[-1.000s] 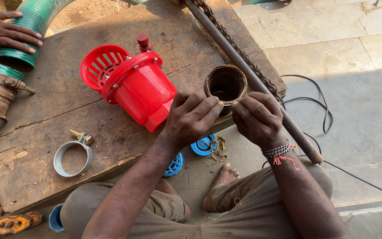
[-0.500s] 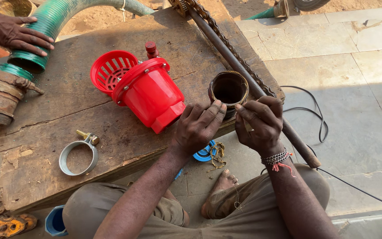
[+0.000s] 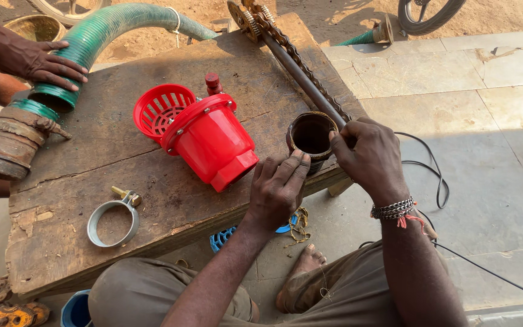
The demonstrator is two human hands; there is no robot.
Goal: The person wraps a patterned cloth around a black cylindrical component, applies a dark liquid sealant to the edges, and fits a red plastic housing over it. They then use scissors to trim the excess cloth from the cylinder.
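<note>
On the wood table (image 3: 152, 151), a red valve (image 3: 210, 139) lies on its side. Just right of it, at the edge, sits a short pipe (image 3: 310, 136). Both hands reach up; left hand (image 3: 276, 188) and right hand (image 3: 367, 151) pinch its rim with bent fingers.

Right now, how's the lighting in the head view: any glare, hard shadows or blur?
Head view: hard sun from the upper side; the red valve casts a crisp shadow on the table. Paving is bright, not blown out. The pipe fitting interior is dark. Both hands, left and right, are sharp; no motion blur.
</note>
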